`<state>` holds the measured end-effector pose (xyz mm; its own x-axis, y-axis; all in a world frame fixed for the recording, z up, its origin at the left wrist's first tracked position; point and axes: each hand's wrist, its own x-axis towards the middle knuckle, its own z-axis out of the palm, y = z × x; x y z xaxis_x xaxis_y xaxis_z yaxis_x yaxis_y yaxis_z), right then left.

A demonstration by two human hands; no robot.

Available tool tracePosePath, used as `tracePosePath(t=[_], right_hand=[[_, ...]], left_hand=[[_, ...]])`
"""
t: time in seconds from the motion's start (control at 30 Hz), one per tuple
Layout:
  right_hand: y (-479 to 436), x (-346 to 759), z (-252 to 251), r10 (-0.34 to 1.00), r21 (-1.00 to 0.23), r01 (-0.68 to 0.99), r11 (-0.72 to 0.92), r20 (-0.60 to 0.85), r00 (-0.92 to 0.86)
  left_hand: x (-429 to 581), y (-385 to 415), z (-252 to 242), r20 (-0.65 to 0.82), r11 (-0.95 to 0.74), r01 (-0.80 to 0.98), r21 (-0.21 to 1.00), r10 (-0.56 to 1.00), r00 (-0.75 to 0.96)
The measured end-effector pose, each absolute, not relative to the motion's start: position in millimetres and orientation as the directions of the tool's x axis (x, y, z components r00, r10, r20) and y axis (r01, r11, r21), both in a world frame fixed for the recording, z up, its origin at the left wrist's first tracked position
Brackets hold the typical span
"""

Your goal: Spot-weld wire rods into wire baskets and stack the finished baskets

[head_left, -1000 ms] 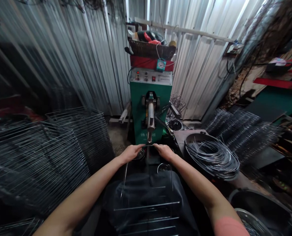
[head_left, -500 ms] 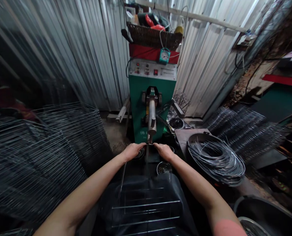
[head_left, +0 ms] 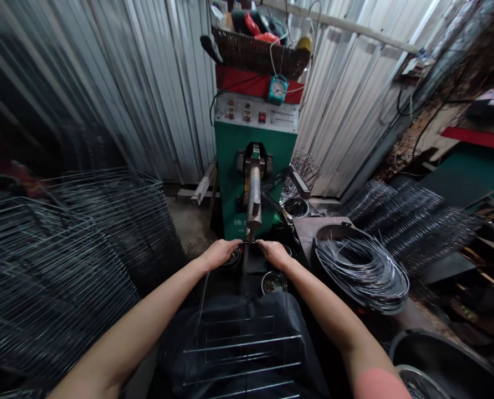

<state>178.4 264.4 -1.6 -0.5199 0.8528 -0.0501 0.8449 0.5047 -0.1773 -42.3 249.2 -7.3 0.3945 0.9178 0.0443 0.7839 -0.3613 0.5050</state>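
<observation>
My left hand point(head_left: 221, 254) and my right hand point(head_left: 274, 255) are closed, pinching the top of a wire rack point(head_left: 242, 349) on either side of a spot welder's electrode tip point(head_left: 251, 235). From my hands the rack hangs down toward me, its thin crossbars lying over the dark cloth point(head_left: 174, 354) on my lap. A thick metal electrode arm point(head_left: 254, 191) juts from the green welding machine point(head_left: 230, 166) just above my fingertips. The wire between my fingers is too small to make out clearly.
Stacked wire racks point(head_left: 56, 277) stand at the left. A round tub point(head_left: 319, 246) of cut wires point(head_left: 363, 271) sits at the right, with more stacked wire pieces point(head_left: 413, 216) behind it. Small bowls, one a round bowl point(head_left: 274, 282), lie below my hands. Corrugated metal wall point(head_left: 168, 83) stands behind.
The whole view has shifted slightly. Both hands stay at the electrode tip, still gripping the wire rack, with no clear change in their hold.
</observation>
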Motion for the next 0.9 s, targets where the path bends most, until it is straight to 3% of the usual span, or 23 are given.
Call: tracePosePath(t=[0.27,0.57,0.9], right_hand=[[268.6,179.7,-5.3,0.85,-0.223,0.831,0.509,-0.018,-0.526],[265.6,179.5,-1.1,0.853,-0.179,0.843,0.508,-0.035,-0.521],[266.3,180.1,-0.4,0.849,-0.17,0.84,0.515,-0.032,-0.527]], left_hand=[[-42.6,250.4,-1.6,0.025,-0.35,0.711,0.609,0.905,0.424],[-42.5,249.3,-5.9,0.057,-0.371,0.753,0.543,0.911,0.408],[-40.7,247.8,-2.4,0.063,-0.372,0.717,0.59,0.906,0.419]])
